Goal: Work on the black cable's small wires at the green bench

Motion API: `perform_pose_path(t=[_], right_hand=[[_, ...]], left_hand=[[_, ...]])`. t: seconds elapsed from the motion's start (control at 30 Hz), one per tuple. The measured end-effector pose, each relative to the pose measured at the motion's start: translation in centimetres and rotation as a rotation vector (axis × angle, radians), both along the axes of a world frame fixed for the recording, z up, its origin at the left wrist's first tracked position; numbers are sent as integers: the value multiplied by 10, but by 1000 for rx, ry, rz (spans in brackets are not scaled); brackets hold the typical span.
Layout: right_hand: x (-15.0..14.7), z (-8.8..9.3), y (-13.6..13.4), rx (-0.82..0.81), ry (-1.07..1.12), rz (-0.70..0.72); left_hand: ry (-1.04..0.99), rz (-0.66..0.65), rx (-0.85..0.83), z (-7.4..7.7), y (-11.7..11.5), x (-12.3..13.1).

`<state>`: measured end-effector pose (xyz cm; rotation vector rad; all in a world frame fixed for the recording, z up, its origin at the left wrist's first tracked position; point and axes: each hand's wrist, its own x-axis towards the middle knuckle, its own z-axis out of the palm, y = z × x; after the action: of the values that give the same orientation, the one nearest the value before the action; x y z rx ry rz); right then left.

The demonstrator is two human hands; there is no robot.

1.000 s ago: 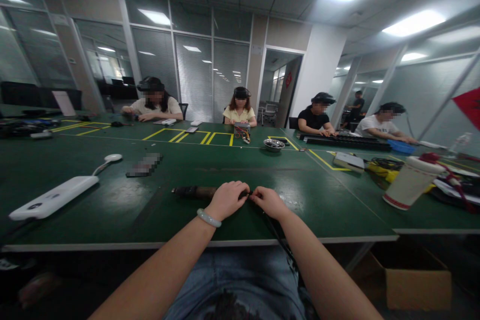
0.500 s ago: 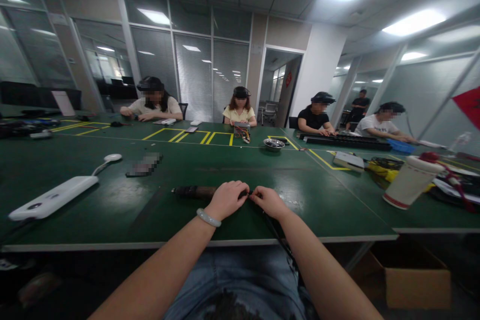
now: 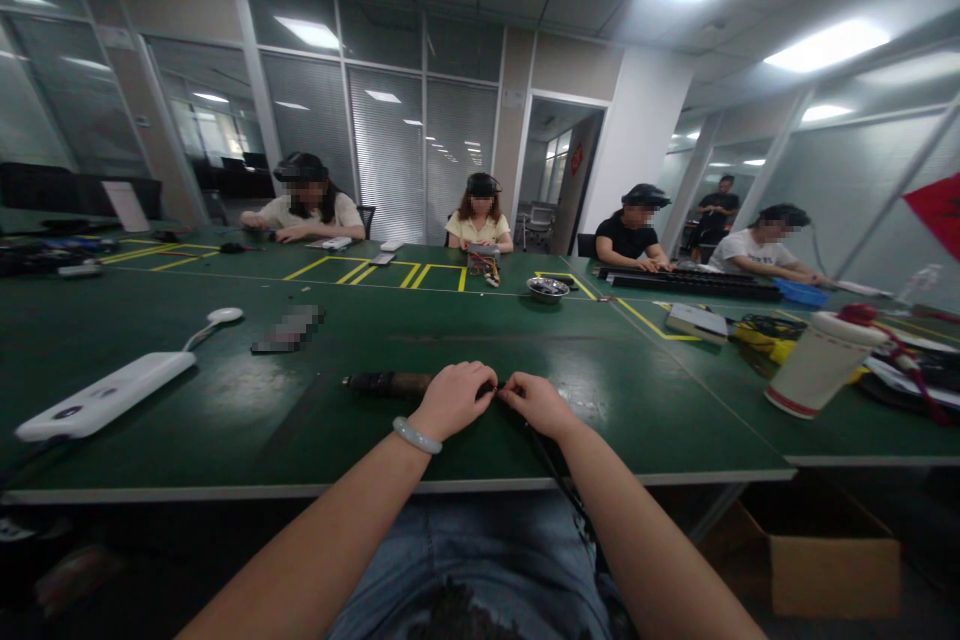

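An electric screwdriver (image 3: pixel 384 383), dark with a brownish body and a small metal tip, lies across the table in front of me, tip to the left. My left hand (image 3: pixel 457 395) is closed around its rear end, palm down, and hides that part. Close against those fingertips, my right hand (image 3: pixel 538 402) pinches the end of a black cable (image 3: pixel 551 455) at the screwdriver's tail. From there the cable drops over the table's front edge. The fingers cover the joint, so I cannot tell whether the two are connected.
On the left lie a white device (image 3: pixel 112 398) and a phone (image 3: pixel 289 330). Beyond my hands stands a metal bowl (image 3: pixel 548 289); a tilted cup (image 3: pixel 821 365) and a pale box (image 3: pixel 697 322) are at right. Several people sit across the green table (image 3: pixel 360 325).
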<state>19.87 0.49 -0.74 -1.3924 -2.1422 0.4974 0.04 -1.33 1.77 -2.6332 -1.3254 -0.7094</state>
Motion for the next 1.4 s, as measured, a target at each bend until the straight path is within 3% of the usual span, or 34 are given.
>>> perform_pose_path(t=[1.4], right_hand=[[0, -3, 2, 24, 1, 14]], left_hand=[[-8, -7, 19, -2, 2, -1]])
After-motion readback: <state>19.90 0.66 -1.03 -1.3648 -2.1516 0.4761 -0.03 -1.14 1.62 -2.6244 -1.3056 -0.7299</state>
